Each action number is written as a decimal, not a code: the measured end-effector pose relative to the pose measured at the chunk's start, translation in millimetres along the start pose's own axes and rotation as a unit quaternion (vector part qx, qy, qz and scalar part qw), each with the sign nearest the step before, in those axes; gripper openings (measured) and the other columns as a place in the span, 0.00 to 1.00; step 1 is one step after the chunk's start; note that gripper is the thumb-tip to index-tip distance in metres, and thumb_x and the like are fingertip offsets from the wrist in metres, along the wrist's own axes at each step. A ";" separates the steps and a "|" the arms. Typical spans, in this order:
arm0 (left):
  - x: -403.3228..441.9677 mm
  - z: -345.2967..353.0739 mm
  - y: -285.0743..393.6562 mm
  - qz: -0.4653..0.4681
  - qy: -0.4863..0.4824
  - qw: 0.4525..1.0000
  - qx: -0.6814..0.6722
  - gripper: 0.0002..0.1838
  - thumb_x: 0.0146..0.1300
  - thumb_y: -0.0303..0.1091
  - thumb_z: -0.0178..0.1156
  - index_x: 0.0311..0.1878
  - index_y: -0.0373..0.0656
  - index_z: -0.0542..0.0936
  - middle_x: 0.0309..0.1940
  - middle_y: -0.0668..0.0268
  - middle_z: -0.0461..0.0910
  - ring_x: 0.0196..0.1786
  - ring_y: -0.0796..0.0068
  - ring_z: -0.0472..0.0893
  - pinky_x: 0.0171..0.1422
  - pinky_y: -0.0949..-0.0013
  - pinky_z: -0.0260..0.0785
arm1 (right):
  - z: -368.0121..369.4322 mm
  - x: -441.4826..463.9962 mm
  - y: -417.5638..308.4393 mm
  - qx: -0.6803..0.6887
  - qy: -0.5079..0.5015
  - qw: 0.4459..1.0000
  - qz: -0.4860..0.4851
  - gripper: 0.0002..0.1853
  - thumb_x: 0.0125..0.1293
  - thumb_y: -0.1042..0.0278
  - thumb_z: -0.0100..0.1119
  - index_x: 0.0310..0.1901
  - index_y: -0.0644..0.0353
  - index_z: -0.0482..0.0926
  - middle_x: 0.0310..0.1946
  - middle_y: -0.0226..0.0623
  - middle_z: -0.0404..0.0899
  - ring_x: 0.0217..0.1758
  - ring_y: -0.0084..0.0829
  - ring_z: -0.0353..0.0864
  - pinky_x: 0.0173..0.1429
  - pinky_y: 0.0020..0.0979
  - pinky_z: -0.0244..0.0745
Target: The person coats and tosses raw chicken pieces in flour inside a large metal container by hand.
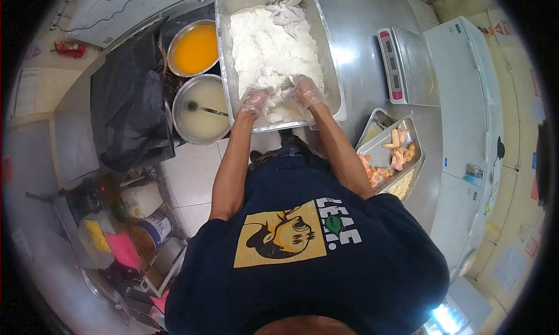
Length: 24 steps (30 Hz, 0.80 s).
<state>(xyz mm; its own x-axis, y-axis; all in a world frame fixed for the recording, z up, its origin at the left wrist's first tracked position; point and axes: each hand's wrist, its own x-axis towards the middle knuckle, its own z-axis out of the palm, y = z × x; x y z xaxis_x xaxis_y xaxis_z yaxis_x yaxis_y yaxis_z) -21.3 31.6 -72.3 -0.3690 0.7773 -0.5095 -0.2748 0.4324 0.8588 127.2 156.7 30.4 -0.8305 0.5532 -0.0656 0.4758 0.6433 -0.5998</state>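
Head view, and we're over a steel table (364, 49), shiny, with a white cabinet (457, 67) along the right and floor tiles (189, 183) showing below left. Red fire extinguisher (70, 49) at upper left! A scale (416, 73) sits on the table, and nearer the body a small tray (379, 154) carries orange-tinted meat pieces (402, 153). Left side: a bowl (172, 58) of orange liquid, and just below it a pot (177, 116) of cloudy liquid with a ladle in it.

Centre stage, the big tray (335, 67) full of white flour (262, 43), pale lumps (288, 13) at its far end. Left hand (256, 100) and right hand (305, 92), both in clear gloves, are side by side at the flour's near edge, fingers bent into it; whether they pinch anything, I can't tell.
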 end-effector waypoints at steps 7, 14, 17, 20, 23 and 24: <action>-34.5 -5.5 42.4 0.196 0.012 0.773 0.603 0.23 0.55 0.51 0.51 0.45 0.42 0.77 0.43 0.53 0.77 0.47 0.58 0.76 0.52 0.61 0.66 | -23.2 19.9 4.0 0.349 -0.071 0.911 0.210 0.09 0.49 0.77 0.61 0.33 0.69 0.76 0.31 0.38 0.80 0.33 0.28 0.78 0.28 0.28 0.73; -11.0 -15.1 14.3 0.214 0.109 0.854 0.462 0.17 0.50 0.36 0.57 0.43 0.42 0.75 0.31 0.62 0.81 0.36 0.54 0.79 0.42 0.60 0.71 | -97.0 78.6 -17.4 0.277 0.083 0.950 0.122 0.19 0.47 0.64 0.67 0.41 0.64 0.77 0.35 0.41 0.80 0.39 0.30 0.79 0.40 0.27 0.75; -38.1 11.9 64.7 0.041 0.163 0.876 0.452 0.29 0.46 0.42 0.63 0.51 0.41 0.69 0.37 0.61 0.80 0.39 0.55 0.79 0.43 0.62 0.71 | -75.2 72.6 16.4 0.019 0.052 0.992 0.115 0.22 0.47 0.60 0.66 0.43 0.62 0.77 0.36 0.42 0.80 0.38 0.35 0.79 0.41 0.31 0.75; -50.1 26.5 93.7 -0.010 0.078 0.891 0.448 0.41 0.42 0.44 0.66 0.60 0.39 0.60 0.45 0.59 0.77 0.44 0.60 0.77 0.47 0.65 0.69 | -72.5 45.7 2.9 -0.148 -0.169 0.971 0.079 0.20 0.54 0.58 0.58 0.48 0.58 0.75 0.44 0.40 0.78 0.47 0.36 0.76 0.52 0.32 0.70; -45.1 33.2 98.9 0.031 -0.056 0.754 0.654 0.44 0.43 0.46 0.63 0.64 0.41 0.59 0.61 0.58 0.63 0.64 0.62 0.61 0.68 0.67 0.49 | -31.2 20.2 19.5 -0.124 -0.285 0.950 -0.018 0.19 0.57 0.59 0.53 0.50 0.56 0.75 0.48 0.39 0.76 0.51 0.35 0.73 0.57 0.31 0.66; -39.6 31.1 92.3 0.033 -0.049 0.784 0.618 0.44 0.43 0.46 0.63 0.64 0.41 0.58 0.62 0.58 0.62 0.65 0.63 0.60 0.68 0.67 0.48 | -14.1 15.2 27.3 -0.114 -0.317 0.940 -0.052 0.18 0.58 0.59 0.51 0.50 0.55 0.75 0.49 0.38 0.75 0.53 0.35 0.72 0.58 0.31 0.65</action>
<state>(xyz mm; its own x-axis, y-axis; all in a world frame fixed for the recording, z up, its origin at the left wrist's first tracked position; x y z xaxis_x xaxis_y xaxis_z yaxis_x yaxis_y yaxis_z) -4.5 54.9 28.9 -0.2597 0.8223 -0.5064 0.8348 0.4547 0.3104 131.6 190.1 24.3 -0.8473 0.1001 -0.5215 0.3715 0.8136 -0.4473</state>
